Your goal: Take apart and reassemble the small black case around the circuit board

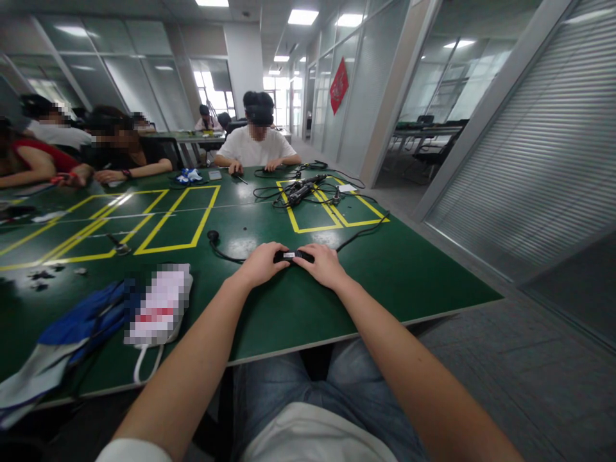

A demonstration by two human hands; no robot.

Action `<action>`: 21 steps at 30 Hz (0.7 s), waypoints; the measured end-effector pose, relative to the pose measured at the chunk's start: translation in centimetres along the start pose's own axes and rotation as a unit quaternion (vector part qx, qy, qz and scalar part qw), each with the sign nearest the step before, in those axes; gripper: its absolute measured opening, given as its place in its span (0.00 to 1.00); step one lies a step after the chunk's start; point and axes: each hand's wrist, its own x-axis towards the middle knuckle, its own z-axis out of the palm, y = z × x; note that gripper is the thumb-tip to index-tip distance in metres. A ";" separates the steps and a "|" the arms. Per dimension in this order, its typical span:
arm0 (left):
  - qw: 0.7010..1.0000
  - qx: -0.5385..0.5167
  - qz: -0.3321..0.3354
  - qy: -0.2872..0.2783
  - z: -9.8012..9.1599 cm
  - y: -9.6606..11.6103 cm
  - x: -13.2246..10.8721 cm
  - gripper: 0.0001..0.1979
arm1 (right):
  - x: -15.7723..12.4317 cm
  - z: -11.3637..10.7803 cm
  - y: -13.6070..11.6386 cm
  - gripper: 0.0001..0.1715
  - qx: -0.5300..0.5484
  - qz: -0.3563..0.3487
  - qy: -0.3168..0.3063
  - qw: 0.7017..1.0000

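My left hand (263,263) and my right hand (324,264) hold a short black corded bar (289,255) between them, low over the front of the green table. The bar carries a small white label in its middle, and its exact kind I cannot make out. Thumbs lie along its near side, while the other fingers curl round its ends. From its left side a black cable (226,256) runs to a round black end piece (212,238) on the table. Another black cable (359,236) leads off from the right side toward the back.
On the green table (409,276), yellow tape marks boxes. A tangle of black cables and handles (303,190) lies at back right. Blue-and-white cloth (77,327) and a blurred white pouch (163,305) lie left. A person (258,138) sits opposite; others sit at left.
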 end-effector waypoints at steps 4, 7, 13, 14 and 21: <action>1.000 -0.005 0.002 0.004 0.0 -0.1 0.0 0.18 | -0.1 0.0 -0.1 0.20 -0.004 0.000 0.004 1.000; 1.000 -0.003 0.000 0.006 0.1 -0.2 0.0 0.18 | -0.1 0.0 -0.2 0.19 -0.008 -0.002 0.004 1.000; 1.000 -0.006 0.008 0.011 0.2 -0.2 0.0 0.17 | -0.2 -0.1 -0.3 0.19 -0.014 -0.008 0.005 1.000; 1.000 -0.006 0.008 0.010 0.1 -0.2 0.0 0.17 | -0.2 -0.1 -0.3 0.19 -0.014 -0.006 0.004 1.000; 1.000 -0.001 0.011 0.012 0.2 -0.1 0.0 0.17 | -0.2 0.0 0.0 0.25 -0.031 -0.018 -0.008 0.999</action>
